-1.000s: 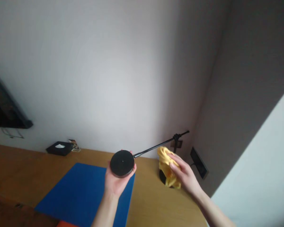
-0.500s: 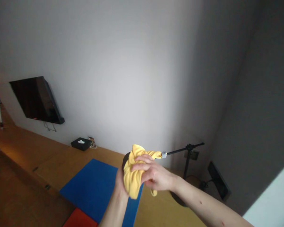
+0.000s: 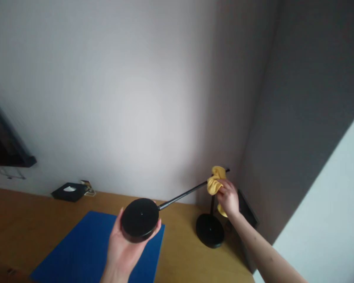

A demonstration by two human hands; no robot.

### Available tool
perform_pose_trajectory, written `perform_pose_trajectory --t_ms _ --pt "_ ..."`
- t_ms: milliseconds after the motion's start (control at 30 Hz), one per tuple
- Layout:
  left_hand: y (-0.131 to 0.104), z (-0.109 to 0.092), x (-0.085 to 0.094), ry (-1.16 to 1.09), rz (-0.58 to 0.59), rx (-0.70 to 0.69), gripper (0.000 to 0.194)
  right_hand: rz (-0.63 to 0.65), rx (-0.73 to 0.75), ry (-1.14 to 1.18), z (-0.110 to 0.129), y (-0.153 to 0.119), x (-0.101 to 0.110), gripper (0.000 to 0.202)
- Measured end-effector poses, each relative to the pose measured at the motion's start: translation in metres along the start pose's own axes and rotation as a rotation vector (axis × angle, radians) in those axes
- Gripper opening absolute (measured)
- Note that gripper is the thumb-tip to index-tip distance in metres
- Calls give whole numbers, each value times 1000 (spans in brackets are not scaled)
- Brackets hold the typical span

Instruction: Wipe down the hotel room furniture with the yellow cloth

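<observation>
A black desk lamp has a round head [image 3: 140, 218], a thin arm [image 3: 183, 195] and a round base [image 3: 210, 230] on the wooden desk. My left hand [image 3: 125, 247] cups the lamp head from below, fingers wrapped round its rim. At the upper joint of the lamp, my right hand [image 3: 228, 196] grips a yellow cloth [image 3: 214, 185], which covers the joint and part of the post. Some of the cloth hangs down behind that hand.
A blue mat [image 3: 82, 247] lies on the wooden desk [image 3: 177, 251]. By the wall stand a black tissue box [image 3: 69, 192] and a small item beside it. A dark screen [image 3: 4, 141] hangs at the left. Behind my right hand is a dark panel [image 3: 247, 210].
The yellow cloth has come off the lamp head and moved right along the arm to the joint with my right hand. The view has turned right, and the lamp base now shows.
</observation>
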State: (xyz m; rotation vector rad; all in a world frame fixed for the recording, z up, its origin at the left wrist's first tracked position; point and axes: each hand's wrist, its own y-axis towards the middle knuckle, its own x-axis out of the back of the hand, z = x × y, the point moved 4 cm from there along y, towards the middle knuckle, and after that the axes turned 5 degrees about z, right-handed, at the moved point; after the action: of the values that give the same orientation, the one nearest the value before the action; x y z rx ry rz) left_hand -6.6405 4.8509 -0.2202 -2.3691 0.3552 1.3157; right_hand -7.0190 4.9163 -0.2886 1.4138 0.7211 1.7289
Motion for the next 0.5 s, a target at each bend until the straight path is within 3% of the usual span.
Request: perform_pose_trajectory --t_ms 67,100,167,233,267,333,400,433,500 --pt "4 3 6 67 -6 -53 38 -100 -249 -44 -18 -48 -18 28" --pt "7 7 10 96 -10 -87 41 -30 -319 -50 -22 -74 -36 31" --pt "17 19 16 155 46 -133 46 363 -359 -29 -21 -128 -87 38" --pt "31 38 17 260 201 -114 42 749 -393 0 -19 -181 -135 44" --pt "38 49 15 333 291 -92 44 873 -394 13 -18 -201 -154 40" --pt "53 70 8 469 440 -55 58 963 -405 23 -21 -228 -176 40" --pt "66 85 -4 595 519 -76 74 953 -403 22 -25 -238 -184 45" --pt "72 91 -12 655 541 -109 73 946 -400 20 -27 -239 -184 45" --pt "82 96 -32 770 538 -200 49 943 -381 25 -30 -237 -182 42"
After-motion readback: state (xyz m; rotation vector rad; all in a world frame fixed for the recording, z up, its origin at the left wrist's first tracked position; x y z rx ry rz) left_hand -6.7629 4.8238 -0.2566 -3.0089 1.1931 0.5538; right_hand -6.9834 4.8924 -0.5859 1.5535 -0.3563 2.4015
